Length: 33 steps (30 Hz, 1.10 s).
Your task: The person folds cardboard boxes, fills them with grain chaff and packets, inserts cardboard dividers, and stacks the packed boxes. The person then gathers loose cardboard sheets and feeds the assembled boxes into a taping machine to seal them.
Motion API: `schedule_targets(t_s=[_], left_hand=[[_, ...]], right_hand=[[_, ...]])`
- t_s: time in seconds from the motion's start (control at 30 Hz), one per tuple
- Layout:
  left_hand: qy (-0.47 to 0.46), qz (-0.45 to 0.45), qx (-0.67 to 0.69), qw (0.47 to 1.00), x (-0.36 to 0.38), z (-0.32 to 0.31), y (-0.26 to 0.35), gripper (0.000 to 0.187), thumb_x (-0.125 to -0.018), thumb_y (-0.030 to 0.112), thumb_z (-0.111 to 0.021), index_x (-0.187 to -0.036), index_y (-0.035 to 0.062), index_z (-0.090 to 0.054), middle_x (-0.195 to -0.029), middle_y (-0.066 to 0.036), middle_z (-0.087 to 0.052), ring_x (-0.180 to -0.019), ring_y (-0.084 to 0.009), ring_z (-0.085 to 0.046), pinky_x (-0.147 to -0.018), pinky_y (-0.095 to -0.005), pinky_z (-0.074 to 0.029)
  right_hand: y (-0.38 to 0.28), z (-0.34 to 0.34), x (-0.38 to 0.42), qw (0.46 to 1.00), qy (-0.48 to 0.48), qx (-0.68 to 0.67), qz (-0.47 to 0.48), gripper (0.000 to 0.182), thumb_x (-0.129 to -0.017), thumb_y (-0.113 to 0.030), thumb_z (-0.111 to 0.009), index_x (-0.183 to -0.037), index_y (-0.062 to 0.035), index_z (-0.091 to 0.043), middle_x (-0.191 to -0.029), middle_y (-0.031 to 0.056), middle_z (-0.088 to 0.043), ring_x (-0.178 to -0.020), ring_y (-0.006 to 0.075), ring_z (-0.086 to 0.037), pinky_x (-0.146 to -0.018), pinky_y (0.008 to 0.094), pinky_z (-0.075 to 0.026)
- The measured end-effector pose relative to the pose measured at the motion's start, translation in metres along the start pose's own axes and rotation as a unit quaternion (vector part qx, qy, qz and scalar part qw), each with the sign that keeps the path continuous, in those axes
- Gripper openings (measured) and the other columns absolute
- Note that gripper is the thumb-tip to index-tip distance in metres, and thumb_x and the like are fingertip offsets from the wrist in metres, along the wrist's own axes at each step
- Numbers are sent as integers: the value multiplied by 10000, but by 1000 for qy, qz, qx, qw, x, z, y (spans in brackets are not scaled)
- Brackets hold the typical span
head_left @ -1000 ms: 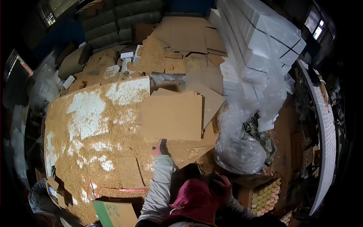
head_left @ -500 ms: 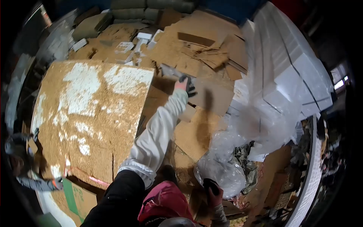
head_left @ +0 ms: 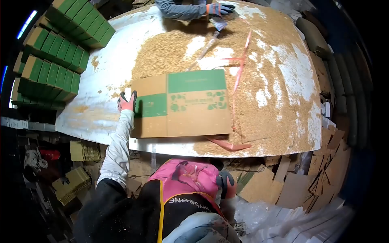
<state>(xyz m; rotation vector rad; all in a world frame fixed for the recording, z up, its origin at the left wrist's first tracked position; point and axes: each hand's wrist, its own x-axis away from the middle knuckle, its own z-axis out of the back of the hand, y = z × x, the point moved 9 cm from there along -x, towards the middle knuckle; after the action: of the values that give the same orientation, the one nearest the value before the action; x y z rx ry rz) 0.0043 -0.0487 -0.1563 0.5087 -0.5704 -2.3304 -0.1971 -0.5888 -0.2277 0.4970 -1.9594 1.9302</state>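
My left hand [head_left: 127, 102], in a grey and pink glove, is at the left edge of a flattened cardboard box [head_left: 198, 119] with green bands and print. A small white object [head_left: 128, 94] shows between its thumb and forefinger; I cannot make out its kind. The box lies on a large white table [head_left: 109, 60] strewn with brown grains. My right hand [head_left: 227, 184], also gloved, hangs low beside my pink and black clothing. Its fingers are curled, and whatever is inside them is hidden.
Across the table, another person's gloved hand [head_left: 221, 9] rests near a clear strip. Green and brown boxes [head_left: 60, 48] stand stacked at the left. Pink ribbon [head_left: 241, 60] lies on the grains. Cardboard sheets [head_left: 298, 190] and plastic wrap [head_left: 259, 216] lie on the floor at the right.
My view has swung from the littered floor to the table. My left hand, stretched out over cardboard before, is now at the flattened box with the white object. My right hand stays low by my body.
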Motion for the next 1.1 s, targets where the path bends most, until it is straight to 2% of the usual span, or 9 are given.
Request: schedule_targets(t_s=[0.1, 0.2, 0.27, 0.5, 0.77, 0.83, 0.93, 1.03, 1.1], left_hand=[[-284, 275, 338, 854, 14, -83, -96, 635, -688, 466, -635, -1060, -24, -480, -969, -127, -556, -919, -230, -516, -780, -286, -411], [-349, 203, 329, 854, 31, -77, -76, 548, -726, 427, -614, -1058, 6, -497, -928, -101, -566, -830, -186, -551, -711, -266, -444], [-448, 294, 535, 653, 53, -97, -65, 424, -773, 350, -580, -1040, 27, -513, -911, -108, -577, -725, -186, -586, -624, -274, -473], [-551, 433, 553, 450, 134, -88, -35, 286, -821, 289, -515, -1016, 80, -508, -812, -82, -593, -612, -210, -572, -461, -297, -431], [-626, 317, 465, 540, 183, -53, 11, 391, -802, 345, -544, -1042, 46, -460, -919, -92, -559, -758, -189, -580, -642, -317, -495], [-644, 278, 488, 519, 191, -41, 21, 402, -766, 237, -603, -1055, 31, -414, -906, -79, -511, -781, -134, -538, -663, -273, -472], [-787, -84, 293, 536, 169, -39, 32, 372, -682, 63, -623, -1036, 1, -525, -1038, -80, -553, -921, -129, -515, -832, -261, -395], [-475, -154, 255, 828, 63, -89, 43, 278, -704, 113, -606, -970, 45, -567, -935, -68, -592, -839, -166, -558, -762, -261, -431], [-350, -127, 272, 887, 22, -92, 120, 382, -717, 209, -619, -1057, 70, -517, -1001, -82, -555, -928, -190, -521, -776, -292, -424]], right_hand=[[33, -68, -37, 996, -8, -86, -20, 324, -857, -173, -431, -1092, 43, -483, -961, 144, -573, -795, 210, -587, -702, 293, -487], [-12, -138, -46, 962, -16, -228, -151, 348, -832, -217, -512, -1107, -6, -473, -1002, 140, -552, -798, 231, -583, -714, 337, -502], [6, -167, -57, 933, -10, -309, -183, 347, -837, -208, -503, -1133, -33, -455, -1018, 119, -537, -854, 239, -557, -729, 340, -484], [-17, -198, -87, 886, 104, -434, -127, 468, -798, -414, -522, -1141, -102, -455, -1089, 102, -516, -971, 251, -520, -744, 374, -477], [-3, -82, -115, 964, 185, -94, 165, 376, -829, -256, -476, -1126, -26, -454, -1051, 85, -541, -913, 217, -548, -769, 323, -456], [-53, -86, -103, 947, 90, -283, 121, 325, -816, -179, -478, -1101, -23, -453, -1046, 117, -529, -908, 245, -541, -775, 332, -450], [-95, -73, -75, 885, 70, -457, 60, 355, -823, -218, -429, -1102, 0, -463, -1076, 114, -525, -927, 236, -534, -777, 324, -451], [-115, -39, -21, 854, 150, -486, 107, 316, -807, -157, -419, -1067, 14, -475, -1039, 123, -537, -911, 234, -536, -765, 328, -446], [-120, -9, 13, 838, 216, -479, 148, 318, -807, -158, -421, -1070, 13, -473, -1041, 123, -535, -913, 233, -534, -767, 328, -445]])
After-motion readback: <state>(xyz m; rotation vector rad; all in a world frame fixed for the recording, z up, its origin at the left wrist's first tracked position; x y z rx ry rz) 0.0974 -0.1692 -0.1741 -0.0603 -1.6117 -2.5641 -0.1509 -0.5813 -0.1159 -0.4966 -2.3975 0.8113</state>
